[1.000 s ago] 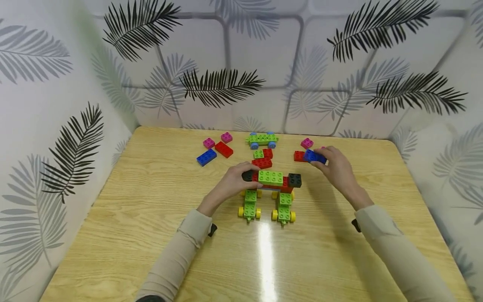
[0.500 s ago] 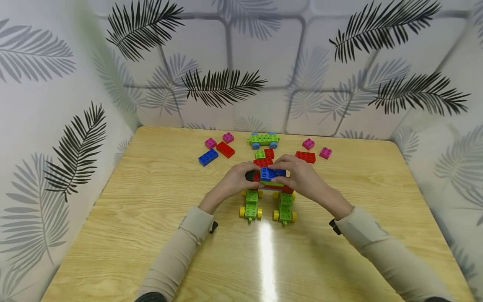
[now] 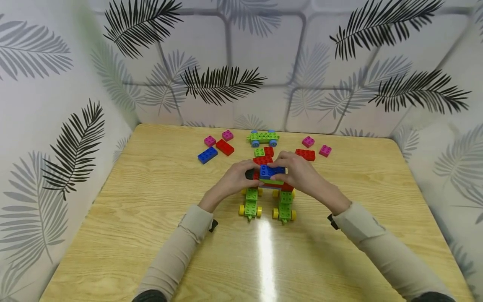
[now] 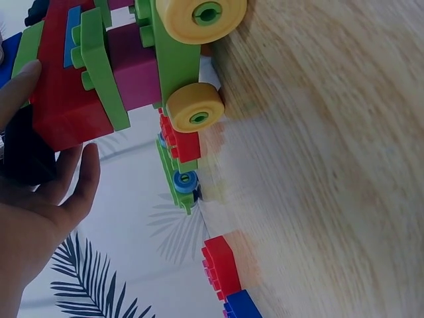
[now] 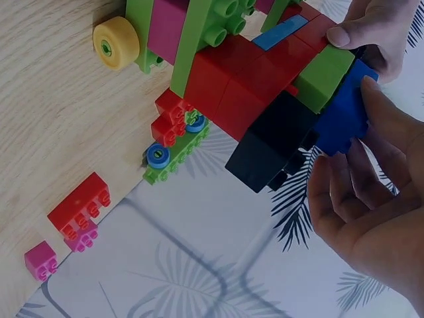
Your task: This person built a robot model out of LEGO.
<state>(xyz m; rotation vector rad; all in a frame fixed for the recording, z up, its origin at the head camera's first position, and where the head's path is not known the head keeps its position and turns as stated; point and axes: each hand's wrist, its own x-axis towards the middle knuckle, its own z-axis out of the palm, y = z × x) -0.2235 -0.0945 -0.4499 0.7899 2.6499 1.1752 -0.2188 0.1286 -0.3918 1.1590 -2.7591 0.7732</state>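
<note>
1. Blue brick [image 3: 266,171] rests on the green bricks [image 5: 324,78] atop the wheeled build [image 5: 245,86].
2. Right hand [image 3: 299,174], fingers curved, pinches that brick between thumb and fingers.
3. Left hand [image 3: 235,179], partly closed, grips the build's end around a black brick [image 4: 28,152].

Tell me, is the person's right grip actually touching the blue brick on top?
Touching. The right wrist view shows the right grip pinching the blue brick, one digit lying across its side with no gap.
</note>
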